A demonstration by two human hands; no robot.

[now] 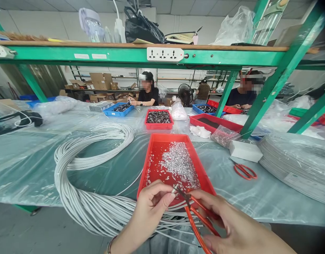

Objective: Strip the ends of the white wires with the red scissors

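In front of me, my left hand (154, 204) pinches the end of a white cable between thumb and fingertips; a small shiny piece shows at its tip. My right hand (220, 218) grips red-handled scissors (198, 224), fingers around the handles. Their dark blades meet the cable end at my left fingertips; whether they touch it I cannot tell. Just beyond both hands lies a red tray (143, 176) with a heap of small silvery metal pieces (179, 162). A large coil of white cable (72, 190) spreads to the left, its strands running beneath my hands.
Another pair of red-handled scissors (245, 171) rests at right, near a white box (245, 151) and a big cable spool (297, 165). Farther back stand a red bin of dark parts (159, 120) and a blue bin (119, 110). A green shelf frame (99, 54) crosses above; co-workers sit behind.
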